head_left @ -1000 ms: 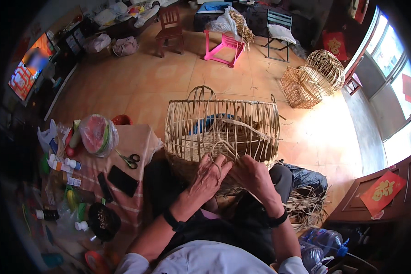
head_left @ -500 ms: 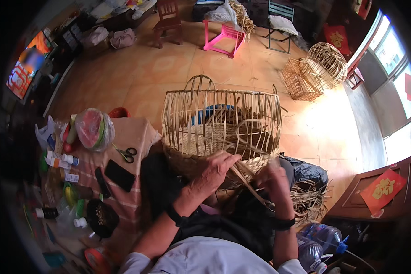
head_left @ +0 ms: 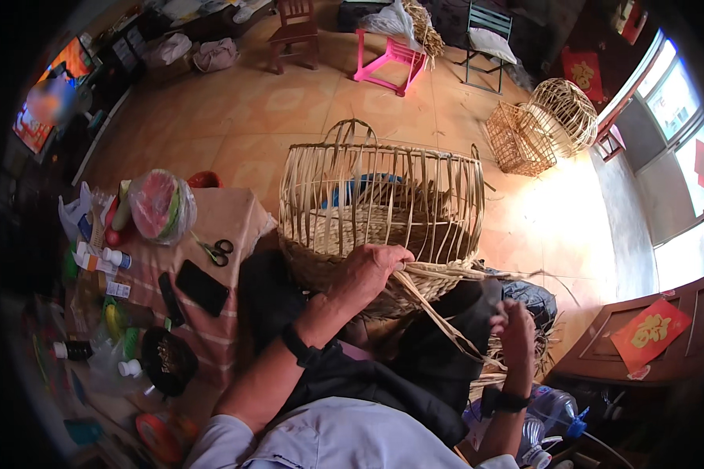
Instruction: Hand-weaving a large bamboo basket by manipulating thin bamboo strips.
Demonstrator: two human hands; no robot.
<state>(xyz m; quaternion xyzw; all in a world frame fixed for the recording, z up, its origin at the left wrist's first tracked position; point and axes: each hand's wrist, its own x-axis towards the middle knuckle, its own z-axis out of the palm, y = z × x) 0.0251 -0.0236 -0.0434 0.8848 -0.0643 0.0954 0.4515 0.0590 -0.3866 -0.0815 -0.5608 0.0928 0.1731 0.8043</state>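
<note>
A large round basket of pale dried plant strips stands before my knees, with a braided lower wall, upright open strips above and a looped handle at the far side. My left hand is closed on loose weaving strips at the basket's near side, thumb and forefinger pinching them. From that pinch some strips run right along the wall; others hang toward my right knee. To the right of these, my right hand is raised, apart from the basket, fingers loosely bent with nothing visible between them. Something blue shows through the uprights.
On my left, a cloth-covered table bears a phone, scissors, wrapped melon and bottles. At right lie a strip bundle, a black bag and water jugs. Baskets and a pink stool stand farther off.
My right hand has moved right and slightly down, away from the basket. Strips now stretch rightward along the basket wall. My left hand keeps its pinch, and the view has shifted slightly.
</note>
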